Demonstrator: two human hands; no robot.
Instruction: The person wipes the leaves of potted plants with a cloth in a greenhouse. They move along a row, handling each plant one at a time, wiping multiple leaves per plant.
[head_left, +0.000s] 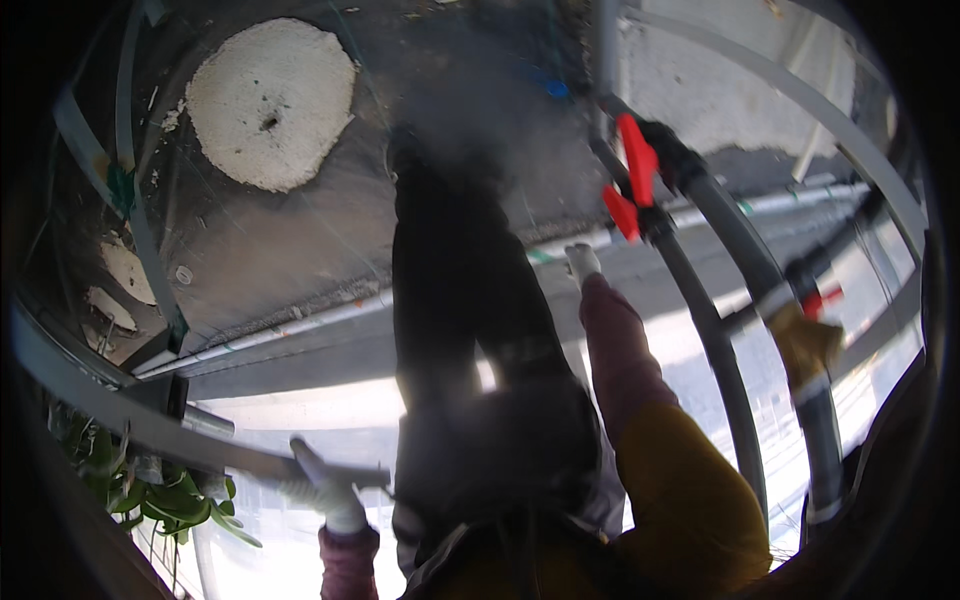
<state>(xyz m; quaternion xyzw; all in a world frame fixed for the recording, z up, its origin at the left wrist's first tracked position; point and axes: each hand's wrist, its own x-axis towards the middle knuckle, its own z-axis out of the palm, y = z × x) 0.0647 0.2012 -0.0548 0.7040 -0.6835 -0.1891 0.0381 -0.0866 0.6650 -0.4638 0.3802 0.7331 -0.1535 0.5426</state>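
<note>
My left hand (330, 487), in a pale glove, is at the lower left beside the end of a grey rail (262, 459). Its fingers are partly spread and blurred; whether they grip the rail is unclear. My right hand (583, 262), also in a pale glove, hangs near a white pipe (555, 250) along the ground edge. Its fingers look curled, and I cannot tell whether anything is in them. To its right are red valve handles (639, 161) on dark grey pipes (705, 307). My dark-trousered legs (472, 300) stand between the hands.
Dark ground sheeting (300, 232) bears a round whitish patch (274, 105). Green leafy plants (176, 502) hang at the lower left. Curved grey strips (150, 255) cross the left side. A brownish wrapping (806, 341) surrounds a pipe at the right. A small blue object (556, 89) lies near the top.
</note>
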